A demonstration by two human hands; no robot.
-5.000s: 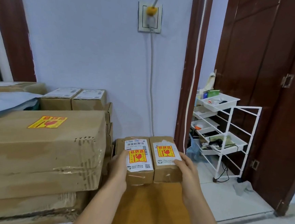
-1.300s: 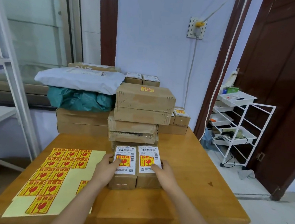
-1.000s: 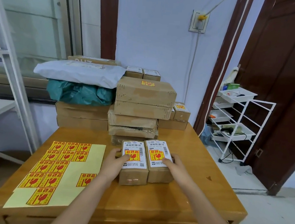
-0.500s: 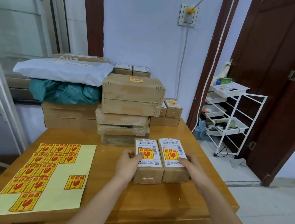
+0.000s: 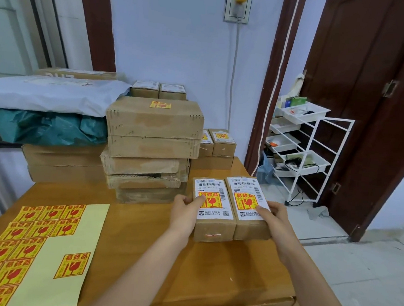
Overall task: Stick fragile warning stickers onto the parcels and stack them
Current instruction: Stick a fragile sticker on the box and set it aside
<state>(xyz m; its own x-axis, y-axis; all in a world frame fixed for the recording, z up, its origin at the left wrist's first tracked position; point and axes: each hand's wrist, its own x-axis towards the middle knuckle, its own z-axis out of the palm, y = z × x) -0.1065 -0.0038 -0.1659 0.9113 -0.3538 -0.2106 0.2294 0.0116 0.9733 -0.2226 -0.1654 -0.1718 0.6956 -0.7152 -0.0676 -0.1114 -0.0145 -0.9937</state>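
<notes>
Both hands are gripping a pair of small parcels held side by side, touching each other. Left hand (image 5: 184, 214) is wrapping the outer side of the left parcel (image 5: 213, 210), thumb lying on its top label. Right hand (image 5: 274, 217) is doing the same on the right parcel (image 5: 247, 205), thumb on top, fingers curled down the far side. Cannot tell whether the pair is resting on the desk (image 5: 222, 276) or lifted just off it.

Each parcel is carrying a white shipping label with a yellow-and-red fragile sticker on top of it. The pair is sitting over the right half of the desk, just right of the front of the tall box stack (image 5: 151, 148).

The top box of that stack is showing one fragile sticker (image 5: 160, 104). Behind the pair, near the wall, two more small stickered parcels (image 5: 217, 142) are sitting on a flat box (image 5: 211, 162). Two small boxes (image 5: 158, 90) are standing at the back, behind the tall stack.

The sticker sheet (image 5: 41, 251) is lying flat at the front left of the desk, partly used, with one lone sticker (image 5: 72, 265) apart from the rest.

Left rear: a white mailer bag (image 5: 52, 93) is lying over a teal bag (image 5: 49, 127) on more flat boxes.
</notes>
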